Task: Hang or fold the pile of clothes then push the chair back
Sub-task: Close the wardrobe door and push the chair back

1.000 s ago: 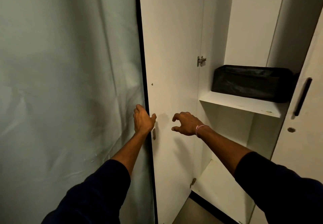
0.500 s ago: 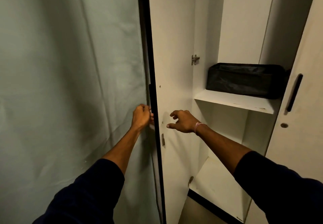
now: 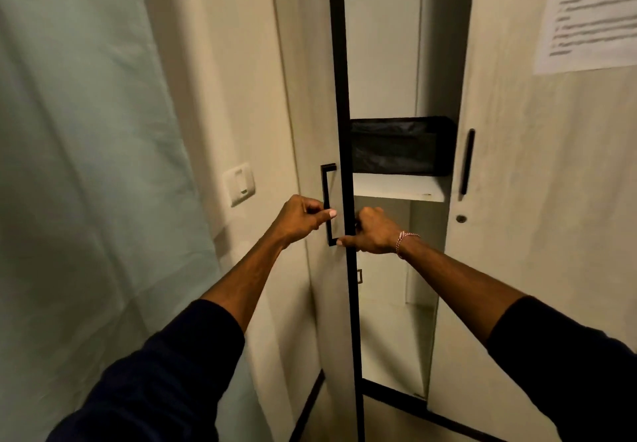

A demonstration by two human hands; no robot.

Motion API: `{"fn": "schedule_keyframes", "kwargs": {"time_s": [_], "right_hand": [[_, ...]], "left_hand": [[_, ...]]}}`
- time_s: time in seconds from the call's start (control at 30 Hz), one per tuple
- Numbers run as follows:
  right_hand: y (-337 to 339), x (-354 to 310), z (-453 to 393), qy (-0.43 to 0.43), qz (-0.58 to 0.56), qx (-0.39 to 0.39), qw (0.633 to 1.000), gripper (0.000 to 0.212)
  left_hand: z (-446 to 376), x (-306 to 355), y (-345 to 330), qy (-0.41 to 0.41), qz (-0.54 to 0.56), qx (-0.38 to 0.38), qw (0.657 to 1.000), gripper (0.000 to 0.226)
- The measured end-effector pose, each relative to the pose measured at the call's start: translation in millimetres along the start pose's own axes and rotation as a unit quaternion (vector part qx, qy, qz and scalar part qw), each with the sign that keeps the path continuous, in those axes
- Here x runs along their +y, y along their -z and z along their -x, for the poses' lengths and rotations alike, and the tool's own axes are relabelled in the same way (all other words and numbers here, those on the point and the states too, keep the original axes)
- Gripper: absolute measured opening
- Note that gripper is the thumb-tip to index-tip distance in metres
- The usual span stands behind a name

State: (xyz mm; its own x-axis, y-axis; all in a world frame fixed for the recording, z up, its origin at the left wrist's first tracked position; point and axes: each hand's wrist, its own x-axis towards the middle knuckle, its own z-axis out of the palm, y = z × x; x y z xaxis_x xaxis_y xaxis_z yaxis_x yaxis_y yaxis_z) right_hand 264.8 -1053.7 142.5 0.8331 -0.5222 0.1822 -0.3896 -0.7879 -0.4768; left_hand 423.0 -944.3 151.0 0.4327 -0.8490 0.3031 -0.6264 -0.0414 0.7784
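A white wardrobe's left door stands partly swung in, its black edge facing me. My left hand grips the black bar handle on the door's outer face. My right hand holds the door's edge from the inner side, thumb reaching across to the front. Through the gap I see a white shelf carrying a black fabric box. No clothes and no chair are in view.
The wardrobe's right door is closed, with a black handle, a round lock and a printed sheet taped high up. A pale curtain hangs on the left beside a wall switch.
The left door has swung from wide open toward closed. My left hand moved from the door's edge onto the bar handle, and my right hand took hold of the edge.
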Motion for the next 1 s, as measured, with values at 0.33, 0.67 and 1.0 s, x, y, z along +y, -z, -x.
{"fn": "schedule_keyframes", "kwargs": {"time_s": [0.33, 0.67, 1.0], "right_hand": [[49.4, 111.1, 1.5, -0.066, -0.033, 0.036, 0.997, 0.031], [116.1, 220.1, -32.8, -0.177, -0.038, 0.180, 0.967, 0.053], [145.2, 259.2, -78.0, -0.165, -0.122, 0.243, 0.948, 0.051]], "left_hand": [[-67.5, 41.6, -92.8, -0.038, 0.166, -0.046, 0.984, 0.019], [-128.0, 56.8, -127.2, -0.038, 0.217, -0.129, 0.967, 0.023], [-171.5, 56.6, -165.6, 0.024, 0.295, -0.116, 0.948, 0.023]]}}
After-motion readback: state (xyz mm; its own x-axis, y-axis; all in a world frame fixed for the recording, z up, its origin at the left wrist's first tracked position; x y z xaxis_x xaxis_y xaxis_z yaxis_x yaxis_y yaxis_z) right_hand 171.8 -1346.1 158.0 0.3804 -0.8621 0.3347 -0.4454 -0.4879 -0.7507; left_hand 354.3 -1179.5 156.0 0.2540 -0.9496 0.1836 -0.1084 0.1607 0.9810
